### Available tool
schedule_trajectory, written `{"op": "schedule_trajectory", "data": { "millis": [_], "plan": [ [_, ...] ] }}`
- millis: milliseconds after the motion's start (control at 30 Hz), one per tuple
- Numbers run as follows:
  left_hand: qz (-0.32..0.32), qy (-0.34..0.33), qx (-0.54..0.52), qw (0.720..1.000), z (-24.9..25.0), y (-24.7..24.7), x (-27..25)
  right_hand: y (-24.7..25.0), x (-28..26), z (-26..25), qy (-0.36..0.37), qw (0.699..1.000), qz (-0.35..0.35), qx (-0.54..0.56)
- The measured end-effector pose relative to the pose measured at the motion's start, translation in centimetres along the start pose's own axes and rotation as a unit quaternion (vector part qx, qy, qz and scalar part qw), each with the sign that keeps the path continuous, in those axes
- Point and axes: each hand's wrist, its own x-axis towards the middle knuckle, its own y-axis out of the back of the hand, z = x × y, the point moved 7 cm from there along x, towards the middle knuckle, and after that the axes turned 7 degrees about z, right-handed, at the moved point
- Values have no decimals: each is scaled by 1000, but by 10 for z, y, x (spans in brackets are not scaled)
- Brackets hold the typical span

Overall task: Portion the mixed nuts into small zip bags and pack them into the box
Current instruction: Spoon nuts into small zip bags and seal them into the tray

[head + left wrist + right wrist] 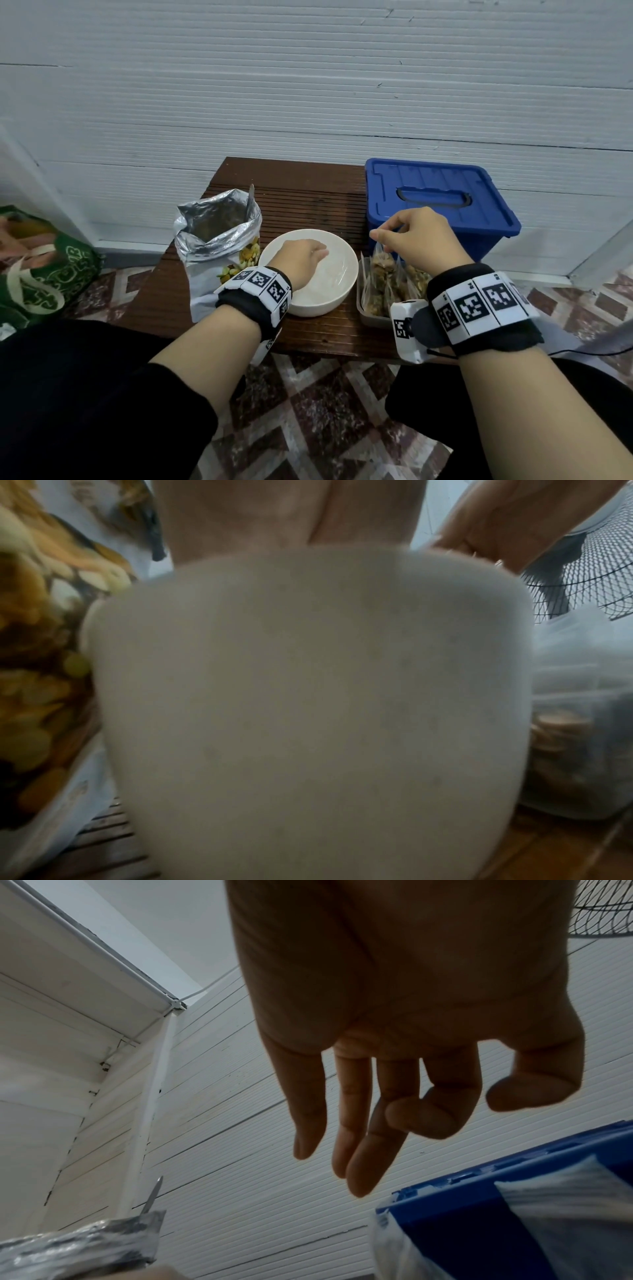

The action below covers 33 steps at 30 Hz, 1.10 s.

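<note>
My left hand (pixel 301 255) reaches down into the white bowl (pixel 342 294), where thin clear plastic lies; its fingers are hidden. The left wrist view shows only the bowl's outer wall (pixel 308 696) and my palm (pixel 284 515). My right hand (pixel 411 236) hovers over a beige tray (pixel 368 315) packed with filled zip bags (pixel 387 274). Its fingers (pixel 359 1150) hang loose and hold nothing. Left of the bowl, the open foil nut bag (pixel 215 240) stands with a spoon handle (pixel 251 200) sticking out. The blue box (pixel 442 202) sits behind the tray, lid on.
Everything stands on a small brown slatted table (pixel 308 195) against a white panelled wall. A green tote (pixel 41 270) lies on the patterned floor at the left. A wire-guarded fan (pixel 589 582) stands to the right. My black-clad legs are under the table's near edge.
</note>
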Motion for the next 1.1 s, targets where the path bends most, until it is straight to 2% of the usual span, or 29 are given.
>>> {"op": "schedule_trajectory", "data": {
  "millis": [100, 200, 333, 433, 633, 800, 867, 1100],
  "plan": [
    [16, -32, -32, 999, 4, 7, -3, -2, 0, 2, -2, 1000, -6, -2],
    [63, -60, -75, 993, 10, 19, -6, -2, 0, 2, 0, 1000, -3, -5],
    [123, -97, -165, 974, 23, 33, -9, 0, -2, -4, 8, 1000, 1, -2],
    [146, -120, -216, 958, 34, 36, -13, -2, -4, -10, 25, 1000, -2, -12],
    [146, -89, -313, 934, 42, 36, -12, -9, -8, -16, 57, 998, -35, -19],
    [130, -51, -422, 896, 47, 36, -18, -10, -7, -14, 49, 998, -41, 19],
    [123, -39, -440, 889, 46, 35, -18, -9, -8, -17, 49, 996, -51, 58],
    [152, -30, -425, 892, 43, 39, -19, 4, -10, -15, 28, 991, -18, 127]
  ]
}}
